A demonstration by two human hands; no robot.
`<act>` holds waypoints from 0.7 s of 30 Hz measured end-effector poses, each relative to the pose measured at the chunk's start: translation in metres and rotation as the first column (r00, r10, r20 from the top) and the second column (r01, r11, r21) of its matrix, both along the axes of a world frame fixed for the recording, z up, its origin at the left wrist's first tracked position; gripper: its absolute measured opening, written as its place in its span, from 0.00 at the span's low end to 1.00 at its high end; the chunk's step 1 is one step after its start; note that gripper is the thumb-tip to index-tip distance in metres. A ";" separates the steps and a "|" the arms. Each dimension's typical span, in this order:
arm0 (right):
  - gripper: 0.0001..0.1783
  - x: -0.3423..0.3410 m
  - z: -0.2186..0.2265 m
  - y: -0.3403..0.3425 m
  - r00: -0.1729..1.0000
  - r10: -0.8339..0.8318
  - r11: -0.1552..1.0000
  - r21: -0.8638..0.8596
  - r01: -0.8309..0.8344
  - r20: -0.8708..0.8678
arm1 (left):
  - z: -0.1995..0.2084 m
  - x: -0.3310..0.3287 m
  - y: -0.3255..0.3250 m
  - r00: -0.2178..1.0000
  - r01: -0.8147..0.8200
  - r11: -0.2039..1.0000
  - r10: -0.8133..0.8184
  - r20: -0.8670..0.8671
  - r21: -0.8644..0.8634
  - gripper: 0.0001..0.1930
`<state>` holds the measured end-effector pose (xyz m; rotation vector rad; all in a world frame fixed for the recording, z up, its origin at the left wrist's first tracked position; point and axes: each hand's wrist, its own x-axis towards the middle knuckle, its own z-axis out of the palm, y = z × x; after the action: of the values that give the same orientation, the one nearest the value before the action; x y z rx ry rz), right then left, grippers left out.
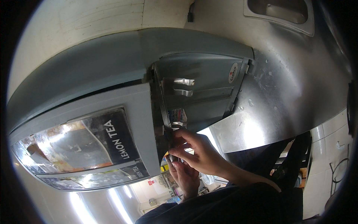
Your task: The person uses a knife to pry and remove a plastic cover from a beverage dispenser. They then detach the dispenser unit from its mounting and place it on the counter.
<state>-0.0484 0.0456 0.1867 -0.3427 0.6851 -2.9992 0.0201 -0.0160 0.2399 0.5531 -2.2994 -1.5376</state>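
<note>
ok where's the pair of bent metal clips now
In the head view, the bent metal clips sit near the middle, on the grey dispenser panel, above the right hand and right of the drink poster.

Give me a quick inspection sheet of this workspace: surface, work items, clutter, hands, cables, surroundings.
Surface: shiny stainless-steel counter, droplet-like marks; recessed steel basin at upper right.
Work items: grey drinks dispenser with a glossy picture panel; two bent metal tabs on its dark side panel.
Clutter: background shelf items, too small to identify.
Hands: right hand and left hand close together, fingers bent at the dispenser's edge; grip contents unclear.
Cables: short black cord-like piece, top edge.
Surroundings: lit ceiling tubes, white tiles.
</note>
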 end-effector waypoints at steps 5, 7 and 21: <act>0.16 -0.004 0.000 0.005 1.000 0.011 1.000 0.028 -0.011 0.007 | -0.007 -0.012 0.015 0.966 -0.215 0.964 0.234 -0.112 0.158 0.29; 0.16 -0.005 -0.004 0.009 0.993 0.118 0.993 0.001 -0.118 -0.009 | -0.006 -0.018 0.017 0.957 -0.252 0.947 0.274 -0.095 0.198 0.29; 0.12 -0.011 0.000 0.010 0.996 0.087 0.995 0.041 -0.087 -0.005 | -0.009 -0.007 0.002 0.981 -0.106 0.992 0.115 -0.153 0.064 0.22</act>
<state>-0.0589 0.0553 0.1863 -0.3711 0.7109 -2.8995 0.0129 -0.0139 0.2306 0.5435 -2.0795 -1.5385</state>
